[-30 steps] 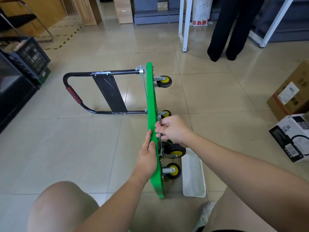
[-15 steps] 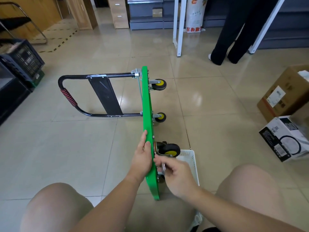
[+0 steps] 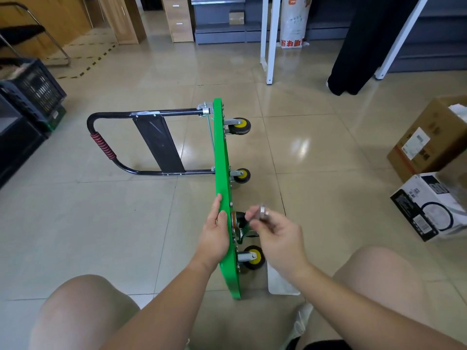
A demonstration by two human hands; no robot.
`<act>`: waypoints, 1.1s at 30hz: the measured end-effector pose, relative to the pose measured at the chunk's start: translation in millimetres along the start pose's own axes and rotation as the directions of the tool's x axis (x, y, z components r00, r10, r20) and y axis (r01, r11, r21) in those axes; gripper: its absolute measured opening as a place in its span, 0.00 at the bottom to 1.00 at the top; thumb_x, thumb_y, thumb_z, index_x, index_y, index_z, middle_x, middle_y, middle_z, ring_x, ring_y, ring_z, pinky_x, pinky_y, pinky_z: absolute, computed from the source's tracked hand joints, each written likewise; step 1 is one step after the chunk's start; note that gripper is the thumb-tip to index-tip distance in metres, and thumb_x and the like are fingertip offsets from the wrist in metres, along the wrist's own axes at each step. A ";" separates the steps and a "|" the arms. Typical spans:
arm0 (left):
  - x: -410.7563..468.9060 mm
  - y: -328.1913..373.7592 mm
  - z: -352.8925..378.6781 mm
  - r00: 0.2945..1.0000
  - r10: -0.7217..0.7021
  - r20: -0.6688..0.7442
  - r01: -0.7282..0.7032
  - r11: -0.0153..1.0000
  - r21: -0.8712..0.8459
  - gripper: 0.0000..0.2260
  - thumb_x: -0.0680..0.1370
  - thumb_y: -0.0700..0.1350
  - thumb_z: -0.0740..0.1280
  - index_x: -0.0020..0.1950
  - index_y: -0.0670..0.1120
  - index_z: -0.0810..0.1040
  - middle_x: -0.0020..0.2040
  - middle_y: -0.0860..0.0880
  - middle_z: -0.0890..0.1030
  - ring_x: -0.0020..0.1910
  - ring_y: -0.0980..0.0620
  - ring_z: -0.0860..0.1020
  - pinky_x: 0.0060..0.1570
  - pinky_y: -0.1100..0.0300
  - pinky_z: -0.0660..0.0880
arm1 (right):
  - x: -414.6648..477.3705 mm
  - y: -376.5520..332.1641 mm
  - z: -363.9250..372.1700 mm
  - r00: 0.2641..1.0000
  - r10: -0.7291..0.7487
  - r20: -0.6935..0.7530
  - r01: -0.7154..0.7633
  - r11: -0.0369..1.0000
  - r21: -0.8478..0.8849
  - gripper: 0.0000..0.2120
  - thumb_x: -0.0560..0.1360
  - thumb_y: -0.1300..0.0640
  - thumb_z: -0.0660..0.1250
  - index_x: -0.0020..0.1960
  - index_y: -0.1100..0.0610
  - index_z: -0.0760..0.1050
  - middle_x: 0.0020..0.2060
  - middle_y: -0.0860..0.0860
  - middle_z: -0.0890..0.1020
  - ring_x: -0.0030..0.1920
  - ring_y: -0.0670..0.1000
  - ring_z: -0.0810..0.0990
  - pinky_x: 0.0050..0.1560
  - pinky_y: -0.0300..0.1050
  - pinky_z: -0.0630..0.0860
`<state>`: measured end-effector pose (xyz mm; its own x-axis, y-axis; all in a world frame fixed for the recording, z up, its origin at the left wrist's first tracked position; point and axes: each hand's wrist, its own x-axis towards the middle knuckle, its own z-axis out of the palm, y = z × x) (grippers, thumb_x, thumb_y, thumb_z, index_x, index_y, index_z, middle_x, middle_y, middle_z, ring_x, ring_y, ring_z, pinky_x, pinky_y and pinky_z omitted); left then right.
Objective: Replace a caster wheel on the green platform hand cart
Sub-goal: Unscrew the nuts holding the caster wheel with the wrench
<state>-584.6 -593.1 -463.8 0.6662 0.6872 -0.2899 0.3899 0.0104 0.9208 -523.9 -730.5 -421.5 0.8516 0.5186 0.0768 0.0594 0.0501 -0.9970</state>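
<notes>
The green flat hand cart (image 3: 222, 157) stands on its long side on the shiny tile floor (image 3: 101, 223), right in front of the person's bare knees. Its flat top faces left and its wheels stick out to the right. The black bent metal handle (image 3: 159, 145) with a red wrapped grip lies out to the left, low by the floor.

The left hand (image 3: 214, 231) lies flat against the cart near its top edge, with the fingers straight and together. The right hand (image 3: 278, 233) is up in the air just beside the wheel side. Its thumb and fingers pinch a small shiny silver metal part (image 3: 262, 213). The part is blurry, so what it is cannot be told.

Four black wheels with yellow middles show on the cart. The far wheel (image 3: 240, 126) and the next wheel (image 3: 242, 176) are in plain view. The third wheel (image 3: 240, 222) sits in a shiny metal holder, partly hidden behind the right hand. The near wheel (image 3: 254, 257) is just below it.

A white plastic tray (image 3: 280, 284) lies on the floor beside the near wheel, mostly under the right arm. Off to the right sit a brown cardboard box (image 3: 434, 137) and a white and black printed box (image 3: 427, 205). A black plastic crate (image 3: 32, 89) is at the far left. Another person in black trousers (image 3: 358, 46) stands at the back.
</notes>
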 end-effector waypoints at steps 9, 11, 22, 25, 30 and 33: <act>-4.1 10.6 0.3 0.999 0.021 0.028 -0.022 0.999 0.048 0.22 0.88 0.49 0.50 0.82 0.62 0.58 0.53 0.66 0.73 0.36 0.73 0.71 0.33 0.82 0.65 | 84.4 -23.6 4.9 0.961 0.245 0.128 -0.236 0.968 -0.080 0.07 0.78 0.64 0.68 0.55 0.57 0.80 0.49 0.59 0.86 0.47 0.53 0.85 0.45 0.40 0.83; -3.8 10.8 -0.3 0.999 0.003 0.049 -0.005 0.999 0.047 0.21 0.88 0.49 0.49 0.81 0.63 0.57 0.62 0.63 0.73 0.40 0.71 0.72 0.35 0.82 0.65 | 93.9 -18.1 8.8 0.946 0.285 0.155 -0.267 0.955 -0.128 0.05 0.79 0.63 0.67 0.55 0.59 0.80 0.48 0.57 0.85 0.45 0.51 0.85 0.45 0.42 0.84; -14.7 4.9 -1.9 0.991 -0.059 0.123 0.070 0.993 -0.093 0.23 0.85 0.53 0.51 0.75 0.76 0.57 0.79 0.56 0.65 0.75 0.50 0.68 0.76 0.46 0.65 | 133.2 -10.7 33.7 0.840 0.461 0.285 -0.336 0.856 -0.393 0.10 0.81 0.59 0.65 0.59 0.64 0.78 0.50 0.57 0.84 0.49 0.55 0.85 0.53 0.50 0.83; -23.7 -1.5 1.5 0.996 -0.052 0.071 0.060 0.991 -0.119 0.23 0.81 0.54 0.52 0.70 0.80 0.62 0.77 0.57 0.68 0.73 0.51 0.70 0.75 0.47 0.67 | 135.5 -13.2 36.0 0.821 0.491 0.292 -0.339 0.829 -0.444 0.12 0.81 0.59 0.65 0.61 0.64 0.77 0.54 0.58 0.84 0.51 0.56 0.85 0.57 0.52 0.82; -30.9 1.0 -0.7 0.998 -0.041 0.057 0.045 0.997 -0.064 0.22 0.87 0.48 0.50 0.81 0.65 0.58 0.79 0.56 0.66 0.75 0.53 0.67 0.78 0.51 0.63 | 116.1 -15.7 33.7 0.864 0.406 0.297 -0.292 0.886 -0.360 0.08 0.80 0.59 0.67 0.57 0.60 0.79 0.53 0.57 0.84 0.50 0.54 0.85 0.54 0.51 0.83; -30.7 1.2 -2.8 0.999 -0.002 0.053 0.004 0.999 -0.037 0.22 0.88 0.47 0.50 0.82 0.61 0.58 0.79 0.56 0.65 0.76 0.56 0.65 0.78 0.57 0.60 | 81.1 -13.0 28.0 0.937 0.253 0.239 -0.183 0.942 -0.280 0.06 0.79 0.61 0.68 0.49 0.51 0.80 0.47 0.53 0.85 0.49 0.53 0.85 0.52 0.51 0.84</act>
<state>-606.4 -612.1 -453.1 0.6980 0.6477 -0.3054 0.3690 0.0401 0.9286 -470.2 -665.1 -402.0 0.6886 0.7030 -0.1778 0.0458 -0.2869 -0.9569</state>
